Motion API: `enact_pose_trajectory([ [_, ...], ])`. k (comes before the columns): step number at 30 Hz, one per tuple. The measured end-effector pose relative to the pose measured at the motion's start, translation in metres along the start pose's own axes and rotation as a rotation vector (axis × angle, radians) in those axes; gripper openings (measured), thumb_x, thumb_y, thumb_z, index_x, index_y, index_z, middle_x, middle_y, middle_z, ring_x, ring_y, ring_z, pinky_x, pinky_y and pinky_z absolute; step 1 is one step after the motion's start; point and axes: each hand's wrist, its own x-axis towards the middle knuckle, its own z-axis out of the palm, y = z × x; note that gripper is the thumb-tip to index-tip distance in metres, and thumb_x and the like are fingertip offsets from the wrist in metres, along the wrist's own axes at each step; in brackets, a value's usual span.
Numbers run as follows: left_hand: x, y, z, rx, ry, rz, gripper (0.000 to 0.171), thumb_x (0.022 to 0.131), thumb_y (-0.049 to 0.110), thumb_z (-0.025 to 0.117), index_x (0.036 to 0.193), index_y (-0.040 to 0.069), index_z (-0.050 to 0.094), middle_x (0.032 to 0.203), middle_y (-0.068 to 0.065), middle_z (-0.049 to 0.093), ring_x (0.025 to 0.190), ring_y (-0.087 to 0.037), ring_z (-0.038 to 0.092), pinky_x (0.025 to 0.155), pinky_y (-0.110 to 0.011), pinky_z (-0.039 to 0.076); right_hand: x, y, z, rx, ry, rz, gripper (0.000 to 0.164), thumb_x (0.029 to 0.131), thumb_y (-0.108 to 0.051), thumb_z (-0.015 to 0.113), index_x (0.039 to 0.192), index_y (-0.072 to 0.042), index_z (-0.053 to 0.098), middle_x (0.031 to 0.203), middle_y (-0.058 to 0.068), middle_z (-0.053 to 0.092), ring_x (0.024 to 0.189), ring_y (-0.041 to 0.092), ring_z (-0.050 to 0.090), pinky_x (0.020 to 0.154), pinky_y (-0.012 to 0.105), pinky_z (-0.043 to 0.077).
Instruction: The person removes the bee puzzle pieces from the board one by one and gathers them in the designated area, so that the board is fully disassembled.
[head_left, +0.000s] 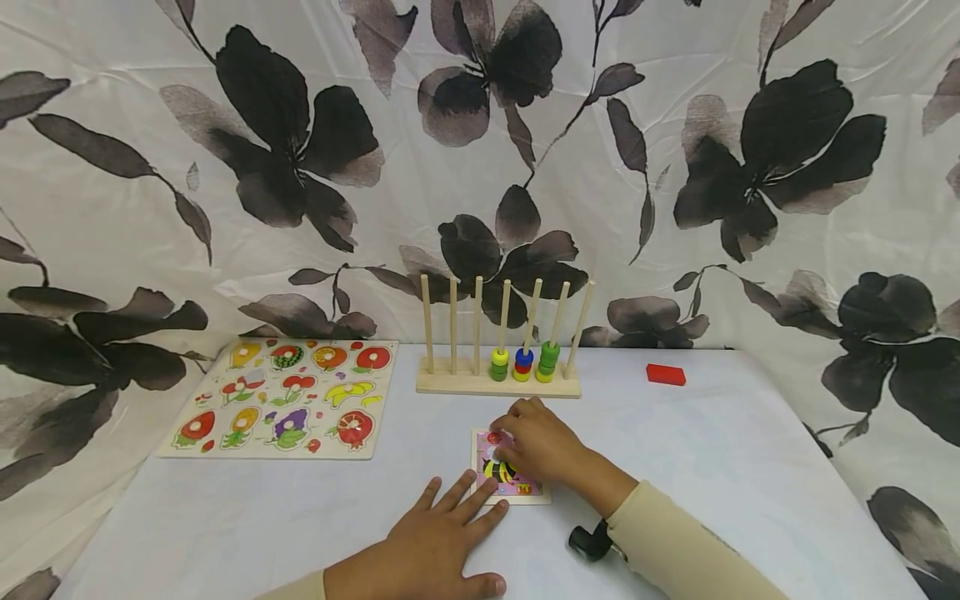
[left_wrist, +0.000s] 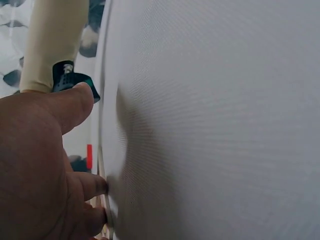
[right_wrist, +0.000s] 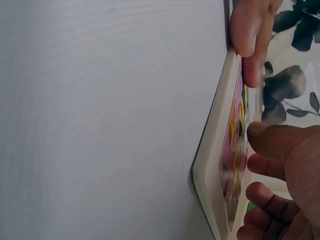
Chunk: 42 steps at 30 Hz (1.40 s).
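While the fruit board point(head_left: 273, 404) is laid flat at the far left of the white bench point(head_left: 757, 483), it is set well apart from both hands, so little harm is likely to be done there. Next to its right, at the near edge, the left hand point(head_left: 435, 537) is seen with fingers spread, some fingertips rested on the near left corner of the small bee puzzle. If too little weight is put on that corner, the puzzle could be slid or turned by a push from the other side.

Farther back, a wooden peg stand point(head_left: 491, 388) is stood upright with coloured rings point(head_left: 523, 364) on three pegs; it could be bumped if the knuckles were driven forward.

In front of it, the bee puzzle point(head_left: 510, 475) is laid flat, partly covered by both hands. Over its right side the right hand point(head_left: 540, 442) is held with fingers bent; whether a piece is pinched cannot be told. Because the view is blocked, a piece could be misjudged or tipped. By the right cuff, a black device point(head_left: 588, 542) could be dragged against the bench. Farthest right, a red block point(head_left: 666, 375) is left well out of reach.
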Motion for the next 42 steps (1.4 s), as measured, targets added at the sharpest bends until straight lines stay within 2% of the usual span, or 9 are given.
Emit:
enact_pose_trajectory([
  [12, 0.0012, -0.0002, -0.0008, -0.006, -0.027, -0.013, 0.089, 0.089, 0.083, 0.040, 0.162, 0.032, 0.032, 0.169, 0.002, 0.020, 0.156, -0.029, 0.011, 0.117, -0.066, 0.017, 0.0067, -0.0036, 0.0014, -0.011, -0.006, -0.013, 0.025, 0.094, -0.029, 0.076, 0.114, -0.014, 0.076, 0.109, 0.003, 0.065, 0.102, 0.020, 0.055, 0.092, 0.039, 0.050],
  [20, 0.0018, -0.0013, 0.0003, 0.004, -0.021, -0.003, 0.089, 0.089, 0.083, 0.040, 0.162, 0.033, 0.033, 0.169, 0.003, 0.020, 0.156, -0.029, 0.012, 0.117, -0.066, 0.019, 0.0091, -0.0036, 0.0022, -0.012, -0.001, -0.019, 0.018, 0.095, -0.025, 0.074, 0.109, -0.014, 0.075, 0.106, 0.003, 0.065, 0.099, 0.019, 0.055, 0.092, 0.038, 0.051],
  [29, 0.0008, -0.0016, 0.0022, 0.012, 0.000, 0.007, 0.088, 0.090, 0.083, 0.039, 0.161, 0.031, 0.034, 0.169, 0.002, 0.021, 0.156, -0.029, 0.014, 0.116, -0.066, 0.021, 0.0101, -0.0043, 0.0020, -0.022, -0.013, -0.029, 0.019, 0.094, -0.024, 0.075, 0.108, -0.012, 0.073, 0.096, -0.001, 0.065, 0.093, 0.019, 0.059, 0.085, 0.037, 0.053],
  [42, -0.0010, -0.0015, 0.0009, 0.026, 0.012, 0.019, 0.088, 0.090, 0.082, 0.039, 0.161, 0.030, 0.035, 0.169, 0.001, 0.022, 0.155, -0.029, 0.016, 0.116, -0.065, 0.022, 0.0092, -0.0081, -0.0010, -0.021, -0.010, -0.014, 0.018, 0.093, -0.023, 0.075, 0.108, -0.012, 0.072, 0.093, -0.001, 0.065, 0.094, 0.020, 0.061, 0.085, 0.039, 0.053],
])
